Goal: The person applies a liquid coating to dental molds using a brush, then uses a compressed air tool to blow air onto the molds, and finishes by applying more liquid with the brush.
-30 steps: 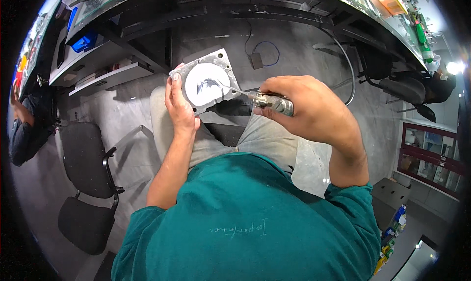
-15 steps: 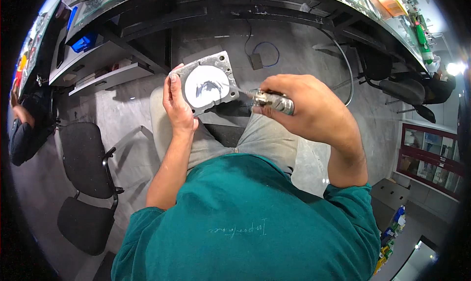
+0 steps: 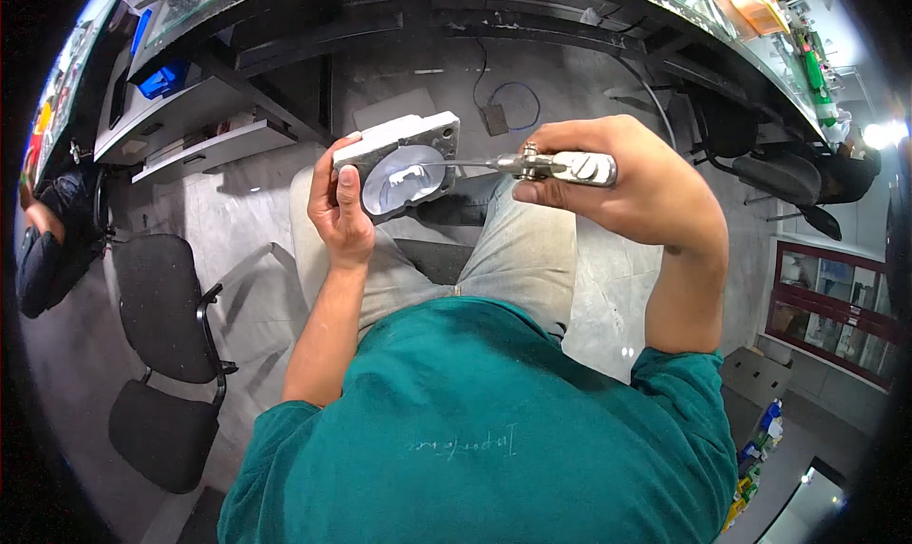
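My left hand [image 3: 339, 216] grips the near left edge of a pale, square block [image 3: 404, 135]. The block stands tilted above my lap, with a round, shiny hollow [image 3: 385, 190] in its face and a hole at one corner. In my right hand [image 3: 646, 183] is a metal air blow gun [image 3: 560, 167], my fingers wrapped round its body. Its thin nozzle [image 3: 470, 163] points left, and the tip reaches the right side of the hollow. Whether the tip touches the block, I cannot tell.
A long workbench [image 3: 380, 31] with a dark frame runs across the far side. A grey hose [image 3: 655, 97] hangs at the right. An open drawer [image 3: 218, 152] and an office chair [image 3: 166, 306] stand left. Another person's hand [image 3: 43, 219] shows at the far left.
The block has tilted so its face turns more edge-on and toward me. My right hand has moved right and levelled the blow gun. The hose has shifted.
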